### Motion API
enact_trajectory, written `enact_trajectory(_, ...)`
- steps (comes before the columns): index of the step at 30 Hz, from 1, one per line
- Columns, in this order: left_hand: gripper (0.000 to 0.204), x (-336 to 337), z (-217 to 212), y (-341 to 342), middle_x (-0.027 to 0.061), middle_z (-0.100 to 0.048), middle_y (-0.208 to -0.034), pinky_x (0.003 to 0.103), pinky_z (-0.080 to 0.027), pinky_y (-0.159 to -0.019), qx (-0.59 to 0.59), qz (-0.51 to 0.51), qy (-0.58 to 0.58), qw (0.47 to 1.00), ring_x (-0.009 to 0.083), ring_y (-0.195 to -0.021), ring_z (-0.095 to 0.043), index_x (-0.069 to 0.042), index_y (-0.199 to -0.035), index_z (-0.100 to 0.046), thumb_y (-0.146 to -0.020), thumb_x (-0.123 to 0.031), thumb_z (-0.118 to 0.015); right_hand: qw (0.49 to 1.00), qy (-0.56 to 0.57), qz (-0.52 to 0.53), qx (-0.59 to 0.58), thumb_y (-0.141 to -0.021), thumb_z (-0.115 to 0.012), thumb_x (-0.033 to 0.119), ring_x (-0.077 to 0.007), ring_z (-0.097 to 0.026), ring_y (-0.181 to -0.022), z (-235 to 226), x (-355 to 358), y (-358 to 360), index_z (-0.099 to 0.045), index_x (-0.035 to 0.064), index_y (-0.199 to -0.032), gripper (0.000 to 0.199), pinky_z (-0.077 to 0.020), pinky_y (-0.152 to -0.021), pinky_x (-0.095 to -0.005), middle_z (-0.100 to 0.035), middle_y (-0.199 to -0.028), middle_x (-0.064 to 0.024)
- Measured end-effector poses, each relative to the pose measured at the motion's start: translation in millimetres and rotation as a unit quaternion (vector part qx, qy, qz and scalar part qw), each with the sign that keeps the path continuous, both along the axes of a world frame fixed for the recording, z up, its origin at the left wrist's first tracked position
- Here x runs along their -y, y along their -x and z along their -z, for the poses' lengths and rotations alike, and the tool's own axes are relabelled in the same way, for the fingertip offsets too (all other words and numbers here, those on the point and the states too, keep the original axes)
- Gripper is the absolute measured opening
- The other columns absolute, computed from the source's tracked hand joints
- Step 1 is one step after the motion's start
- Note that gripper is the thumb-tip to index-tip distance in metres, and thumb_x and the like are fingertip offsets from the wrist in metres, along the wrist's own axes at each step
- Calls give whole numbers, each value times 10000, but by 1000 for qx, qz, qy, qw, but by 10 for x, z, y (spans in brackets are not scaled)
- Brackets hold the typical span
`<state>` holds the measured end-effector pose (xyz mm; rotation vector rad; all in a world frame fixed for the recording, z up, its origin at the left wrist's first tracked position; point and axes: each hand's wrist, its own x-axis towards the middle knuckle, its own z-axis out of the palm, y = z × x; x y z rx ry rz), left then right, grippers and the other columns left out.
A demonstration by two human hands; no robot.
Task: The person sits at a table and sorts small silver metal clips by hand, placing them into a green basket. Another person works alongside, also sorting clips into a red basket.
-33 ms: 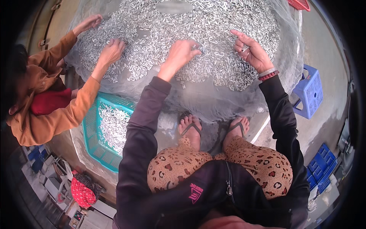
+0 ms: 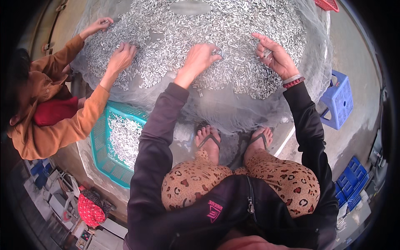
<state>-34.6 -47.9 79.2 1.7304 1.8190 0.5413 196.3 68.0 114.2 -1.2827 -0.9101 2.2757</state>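
Observation:
Small silvery metal pieces (image 2: 241, 25), mostly short rods with some curved hooks among them, lie spread over a pale mesh net (image 2: 233, 108) before me. My left hand (image 2: 200, 60) is over the middle of the spread, thumb and fingers pinched together at the pieces; what is between the fingertips is too small to make out. To its right is my right hand (image 2: 275, 58), its index finger stretched out. The other fingers curl around a small pale metal piece (image 2: 267, 53).
At the left, a co-worker's two hands (image 2: 123, 56) work over the same heap. White hooks fill the bottom of a turquoise basket (image 2: 100, 154) by my left arm. A blue plastic stool (image 2: 339, 100) stands right, a red basket (image 2: 327, 4) far right. Another person (image 2: 91, 208) is lower left.
My left hand has shifted very slightly to the right. The co-worker's far hand has moved a little, its fingers drawn closer together. My right hand stays in place.

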Motion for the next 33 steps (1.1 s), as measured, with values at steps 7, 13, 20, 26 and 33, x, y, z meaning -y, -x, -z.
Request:
enact_trajectory(7,305,20,153,-181,166,-669,-846,435,-504,-700,-147,106,54,982,353,-833,-649,-17,-932,-674,-745,-245,-750,722,-542,-329,277,-912,-585,245,-262,-613,-654,456,233,17,-585,106,-1150,275,-487,-600,-389,-629,-734,-90)
enact_trajectory(13,212,3,8,-77,95,-663,-733,335,-481,-642,50,7,74,996,211,-694,-629,-54,-897,-712,-767,-217,-751,684,-601,-294,290,-899,-619,282,-323,-615,-627,589,157,99,-602,52,-841,238,-476,-569,-417,-620,-665,-137)
enact_trajectory(20,179,-110,-225,105,-12,-678,-761,245,-450,-703,314,-98,99,939,68,-726,-575,-52,-834,-730,-793,-221,-771,997,-2,-78,-23,-962,-555,379,-45,-435,-500,179,-95,-49,-542,81,-739,372,-248,-360,-184,-463,-594,25)
enact_trajectory(26,192,-94,-280,28,21,-678,-856,253,-454,-741,401,-106,163,895,78,-800,-577,-39,-907,-706,-848,-221,-707,982,-82,-165,33,-910,-631,272,-50,-475,-533,154,8,7,-490,122,-723,278,-249,-365,-182,-560,-684,8)
enact_trajectory(33,244,-136,-476,-105,-95,-369,-641,208,-246,-473,405,-26,105,908,11,-559,-319,-103,-965,-532,-965,-345,-568,981,3,-194,-25,-928,-610,323,-48,-469,-505,-104,71,131,-561,97,-767,282,-260,-368,-177,-571,-681,5)
